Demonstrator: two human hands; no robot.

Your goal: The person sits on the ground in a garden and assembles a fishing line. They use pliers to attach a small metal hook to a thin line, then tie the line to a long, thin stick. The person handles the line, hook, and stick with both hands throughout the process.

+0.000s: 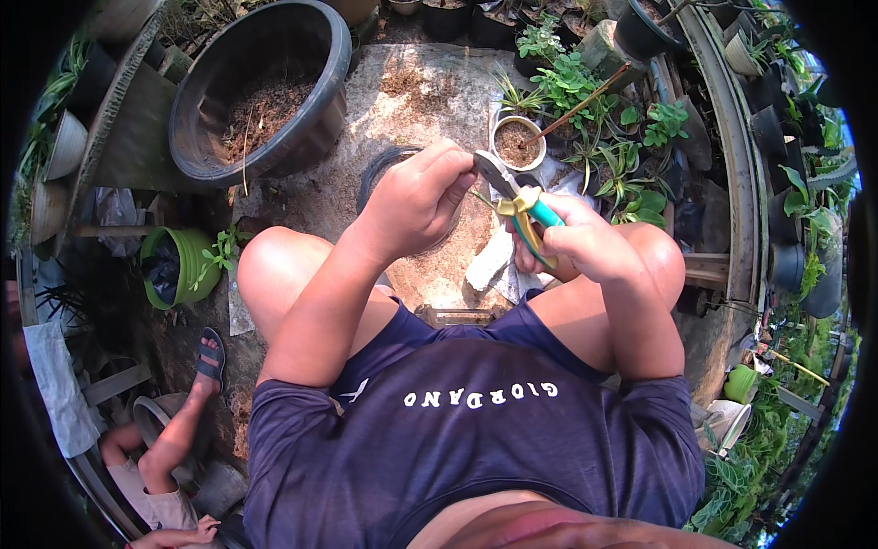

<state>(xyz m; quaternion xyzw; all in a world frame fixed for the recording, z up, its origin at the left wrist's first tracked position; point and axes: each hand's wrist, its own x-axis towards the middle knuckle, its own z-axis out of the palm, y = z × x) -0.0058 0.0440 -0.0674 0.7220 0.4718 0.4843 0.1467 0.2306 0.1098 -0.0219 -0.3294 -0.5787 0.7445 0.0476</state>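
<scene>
My right hand (pixel 585 233) is wrapped round the handles of a pair of pliers (pixel 529 206) with green and yellow grips. Their dark metal jaws point up and to the left and meet the fingertips of my left hand (pixel 416 201). That hand is closed in a pinch; what lies between its fingers is too small to make out. Partly hidden behind my left hand, a coil of dark wire or thin tubing (pixel 373 174) rests on the ground. Below the pliers lies a crumpled whitish cloth (pixel 491 263), between my knees.
A large black tub (pixel 334 91) with soil in it stands at the upper left. Beyond the pliers is a small cream pot (pixel 495 142) with a brown stick leaning over it. Potted plants (pixel 617 165) crowd the right. Another person's leg (pixel 178 430) shows at the lower left, near a green pot (pixel 187 270).
</scene>
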